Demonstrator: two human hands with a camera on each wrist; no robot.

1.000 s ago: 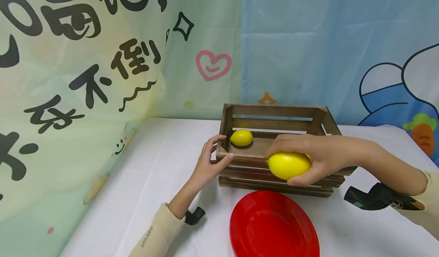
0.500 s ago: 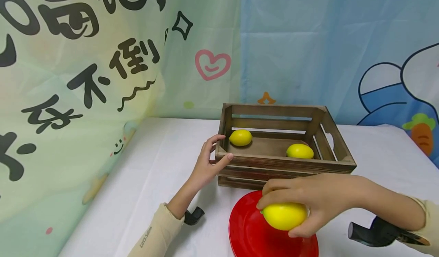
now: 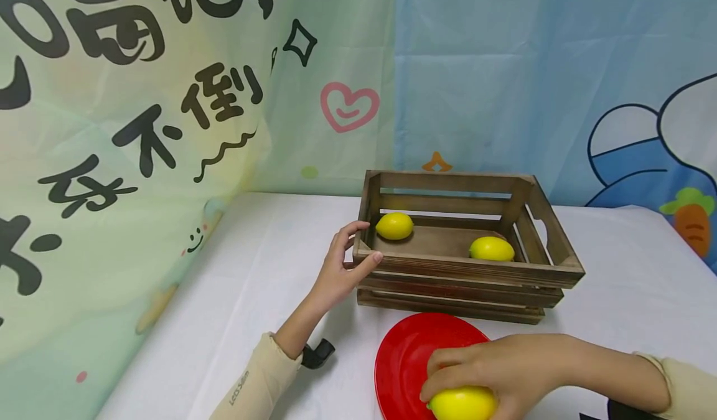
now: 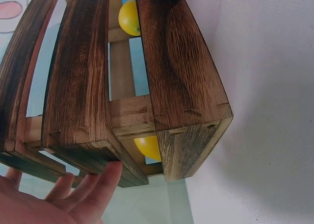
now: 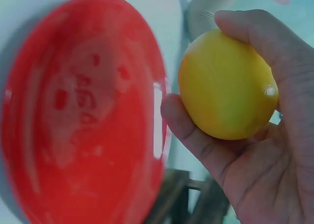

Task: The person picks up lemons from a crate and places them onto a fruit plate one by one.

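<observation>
My right hand [image 3: 498, 370] grips a yellow lemon [image 3: 463, 404] between thumb and fingers, over the right part of a red plate [image 3: 400, 358] in the head view. In the right wrist view the held lemon [image 5: 228, 84] shows beside the plate's rim, apart from its surface. My left hand [image 3: 338, 269] rests on the left end of a brown wooden crate [image 3: 459, 289], thumb on the front rim. From the left wrist view, its fingers [image 4: 100, 192] touch the crate's end slats. Inside the crate lie two more lemons, a left lemon [image 3: 394, 226] and a right lemon [image 3: 491, 249].
A white cloth [image 3: 252, 252] covers the table. Behind it hangs a printed backdrop [image 3: 470, 84] with cartoon figures and writing. The crate stands near the backdrop, directly behind the plate.
My right hand has carried the lemon from the crate's front rim toward me and down over the plate, uncovering the crate's right lemon. The left hand stays on the crate.
</observation>
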